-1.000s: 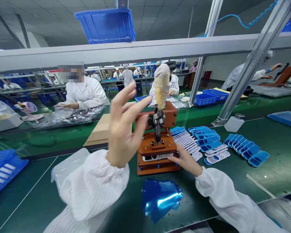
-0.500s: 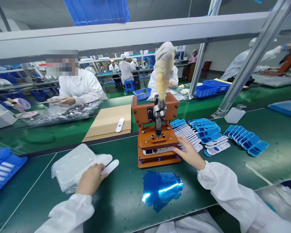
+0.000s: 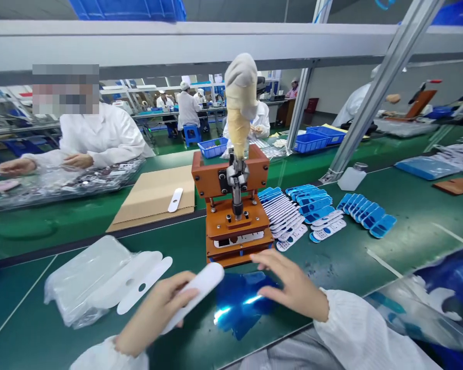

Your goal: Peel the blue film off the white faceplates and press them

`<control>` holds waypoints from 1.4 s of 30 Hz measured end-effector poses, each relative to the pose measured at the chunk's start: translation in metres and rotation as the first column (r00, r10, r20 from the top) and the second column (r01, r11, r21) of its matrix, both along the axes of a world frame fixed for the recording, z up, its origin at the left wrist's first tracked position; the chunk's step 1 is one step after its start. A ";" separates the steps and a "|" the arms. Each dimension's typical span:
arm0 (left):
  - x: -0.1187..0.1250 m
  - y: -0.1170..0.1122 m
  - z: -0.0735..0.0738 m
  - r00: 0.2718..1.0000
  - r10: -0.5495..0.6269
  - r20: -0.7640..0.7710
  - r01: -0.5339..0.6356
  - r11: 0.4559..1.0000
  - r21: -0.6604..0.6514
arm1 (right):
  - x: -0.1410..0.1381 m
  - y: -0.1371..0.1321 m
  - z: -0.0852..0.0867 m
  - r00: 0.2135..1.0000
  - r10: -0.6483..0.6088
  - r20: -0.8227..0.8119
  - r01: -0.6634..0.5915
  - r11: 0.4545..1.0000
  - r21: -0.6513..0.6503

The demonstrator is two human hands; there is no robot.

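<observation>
My left hand (image 3: 160, 308) holds white, round-ended flat strip (image 3: 211, 277) between thumb and fingers, apparently leaving far end free; strip near brown-orange panel-built press (image 3: 219, 218). My right hand (image 3: 295, 288) empty, fingers spread, by glossy blue film (image 3: 235, 303); contact unclear.

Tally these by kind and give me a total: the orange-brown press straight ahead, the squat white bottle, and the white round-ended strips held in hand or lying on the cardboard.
Orange-brown press with a wrapped handle: 1
Squat white bottle: 1
White round-ended strips: 2 (one in the left hand, one on the flat tan cardboard)
Total: 4
</observation>
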State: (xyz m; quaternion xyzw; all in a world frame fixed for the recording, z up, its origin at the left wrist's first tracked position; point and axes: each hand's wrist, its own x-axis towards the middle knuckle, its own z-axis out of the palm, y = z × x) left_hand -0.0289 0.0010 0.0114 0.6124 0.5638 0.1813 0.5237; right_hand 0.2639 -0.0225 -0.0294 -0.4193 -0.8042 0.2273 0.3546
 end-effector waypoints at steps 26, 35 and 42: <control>0.055 0.024 -0.069 0.958 0.271 0.094 -0.271 0.751 0.602 | 0.019 0.076 -0.005 0.971 -0.199 0.133 0.215 0.969 -0.119; 0.053 0.027 -0.076 0.958 0.249 -0.144 -0.025 0.571 0.821 | 0.019 0.082 0.000 0.976 -0.178 0.127 0.195 0.970 -0.142; 0.050 0.029 -0.078 0.903 0.289 -0.317 0.188 0.399 0.898 | 0.032 0.067 -0.019 0.957 -0.255 0.141 0.227 0.956 0.187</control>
